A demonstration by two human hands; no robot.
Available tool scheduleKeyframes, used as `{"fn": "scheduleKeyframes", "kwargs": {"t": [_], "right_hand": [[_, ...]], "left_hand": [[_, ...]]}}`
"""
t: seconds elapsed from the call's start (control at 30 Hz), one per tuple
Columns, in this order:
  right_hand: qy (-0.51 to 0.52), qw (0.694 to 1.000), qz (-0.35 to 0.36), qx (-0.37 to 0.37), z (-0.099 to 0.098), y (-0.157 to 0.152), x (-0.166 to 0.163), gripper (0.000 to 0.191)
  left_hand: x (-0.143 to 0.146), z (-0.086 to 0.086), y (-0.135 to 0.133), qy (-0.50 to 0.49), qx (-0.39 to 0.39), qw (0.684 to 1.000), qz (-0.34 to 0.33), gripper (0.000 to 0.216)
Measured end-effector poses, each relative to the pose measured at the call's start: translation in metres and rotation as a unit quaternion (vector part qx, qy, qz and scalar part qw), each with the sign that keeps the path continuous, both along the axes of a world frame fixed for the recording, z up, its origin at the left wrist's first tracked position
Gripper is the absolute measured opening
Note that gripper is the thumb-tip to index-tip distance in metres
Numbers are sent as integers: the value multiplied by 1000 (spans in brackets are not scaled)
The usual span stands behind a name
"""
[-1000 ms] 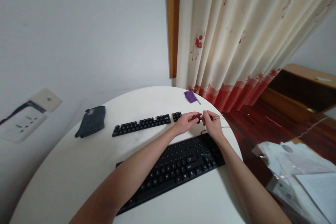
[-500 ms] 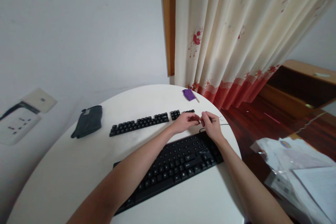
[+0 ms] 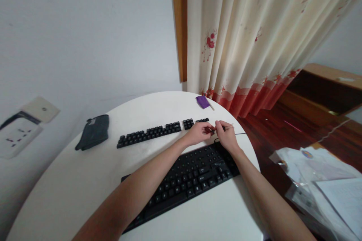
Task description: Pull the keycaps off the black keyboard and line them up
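Both hands meet above the far right end of a black keyboard, whose upper part is partly bare of keycaps. My left hand is closed, its fingertips pinching a small black keycap. Beside it, my right hand grips a thin tool with a dark handle and fine wire-like ends sticking out to the right. Fingers hide most of the tool. Behind the hands, rows of loose black keycaps stand lined up on the table. My left forearm covers part of the keyboard.
The round white table holds a dark zip pouch at left and a purple cloth piece with a stick at the back. A cable leaves the keyboard rightward. Plastic bags lie beyond the right edge.
My hands have shifted slightly apart, and the left fingers have curled around the small keycap. The tool's wire ends in my right hand have swung closer to the hand.
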State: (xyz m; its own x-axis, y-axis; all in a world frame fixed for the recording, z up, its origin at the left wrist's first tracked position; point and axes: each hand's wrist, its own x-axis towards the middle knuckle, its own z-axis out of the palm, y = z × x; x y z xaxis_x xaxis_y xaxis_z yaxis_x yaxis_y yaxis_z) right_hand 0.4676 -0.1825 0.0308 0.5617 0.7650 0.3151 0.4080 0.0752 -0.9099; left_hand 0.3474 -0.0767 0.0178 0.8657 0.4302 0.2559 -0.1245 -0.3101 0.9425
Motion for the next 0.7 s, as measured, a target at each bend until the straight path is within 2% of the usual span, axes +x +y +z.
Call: {"fn": "scheduleKeyframes", "kwargs": {"t": [0.17, 0.27, 0.47, 0.7], "right_hand": [[33, 999, -16, 4, 1, 0, 3, 44], [38, 999, -13, 9, 2, 0, 3, 43], [33, 998, -54, 11, 2, 0, 3, 43], [24, 993, -118, 21, 0, 0, 10, 41]], "left_hand": [[-3, 7, 0, -40, 223, 974, 28, 15], [-5, 10, 1, -40, 280, 958, 37, 14], [-3, 15, -4, -18, 317, 945, 77, 22], [-7, 25, -3, -43, 264, 948, 174, 30]]}}
